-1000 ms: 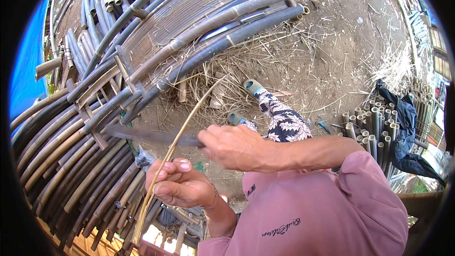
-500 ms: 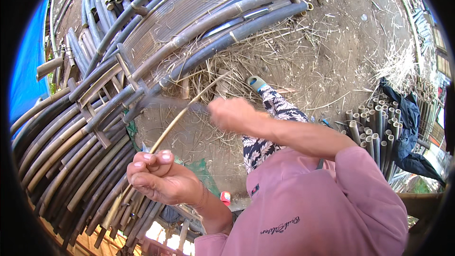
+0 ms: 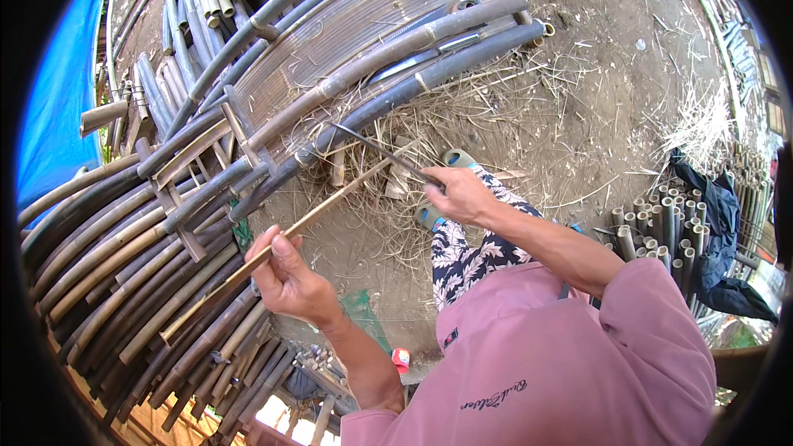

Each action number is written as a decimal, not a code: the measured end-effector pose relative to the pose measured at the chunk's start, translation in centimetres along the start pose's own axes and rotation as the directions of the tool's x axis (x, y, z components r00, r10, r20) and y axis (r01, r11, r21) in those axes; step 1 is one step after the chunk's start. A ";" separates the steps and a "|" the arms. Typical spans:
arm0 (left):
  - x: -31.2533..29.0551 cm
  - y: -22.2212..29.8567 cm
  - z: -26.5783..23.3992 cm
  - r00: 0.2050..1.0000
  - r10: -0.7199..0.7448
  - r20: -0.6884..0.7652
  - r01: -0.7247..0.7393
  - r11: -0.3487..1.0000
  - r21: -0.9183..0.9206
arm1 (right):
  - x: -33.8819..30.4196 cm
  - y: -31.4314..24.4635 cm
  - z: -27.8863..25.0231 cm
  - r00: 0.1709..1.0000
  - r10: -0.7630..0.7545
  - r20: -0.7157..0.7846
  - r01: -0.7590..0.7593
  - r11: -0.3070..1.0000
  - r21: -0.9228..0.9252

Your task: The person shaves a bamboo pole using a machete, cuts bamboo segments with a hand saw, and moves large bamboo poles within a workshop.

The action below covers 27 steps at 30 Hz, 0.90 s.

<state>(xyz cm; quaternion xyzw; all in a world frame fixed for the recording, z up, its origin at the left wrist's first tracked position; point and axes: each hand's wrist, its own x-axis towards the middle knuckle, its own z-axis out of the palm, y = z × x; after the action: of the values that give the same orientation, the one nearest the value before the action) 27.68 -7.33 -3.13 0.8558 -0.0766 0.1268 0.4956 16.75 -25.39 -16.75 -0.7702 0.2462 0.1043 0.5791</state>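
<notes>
Both hands are busy and set apart: the left hand [image 3: 285, 281] clamps round a thin bamboo strip [image 3: 330, 202], holding it out on a slant so its far end is free to be worked. The right hand [image 3: 458, 192] closes on a knife [image 3: 384, 155], blade laid against that far end, over bare ground [image 3: 578, 99] beside stacked bamboo poles [image 3: 124, 256].

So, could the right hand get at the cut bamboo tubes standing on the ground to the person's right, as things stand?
Probably not right away: the right hand is shut on a knife held out in front at the bamboo strip, and the tubes stand off behind that elbow. Nothing lies between them.
</notes>
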 end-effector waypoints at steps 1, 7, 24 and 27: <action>-0.5 0.7 -0.5 0.999 -0.007 -0.035 0.006 1.000 -0.028 | -0.2 -1.3 0.3 0.998 0.025 0.051 -0.029 0.997 0.073; -0.8 4.8 -6.8 0.966 0.247 0.074 -0.225 0.947 -0.228 | -0.6 -2.1 3.1 0.947 -0.321 -0.002 0.313 0.921 0.234; -11.1 -0.9 -16.6 0.677 -0.092 0.730 0.585 0.669 -0.458 | -8.3 -22.0 3.8 0.945 -0.310 -0.104 0.292 0.656 0.696; -12.5 0.2 -18.0 0.608 -0.179 0.774 0.726 0.519 -0.450 | -8.7 -21.4 5.0 0.975 -0.203 -0.087 0.200 0.645 0.737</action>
<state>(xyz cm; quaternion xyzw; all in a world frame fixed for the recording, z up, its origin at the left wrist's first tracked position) 13.18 8.26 1.92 0.5527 -0.0397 -0.3610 0.7501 20.60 -14.00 3.61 -0.4905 0.1790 -0.0685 0.8501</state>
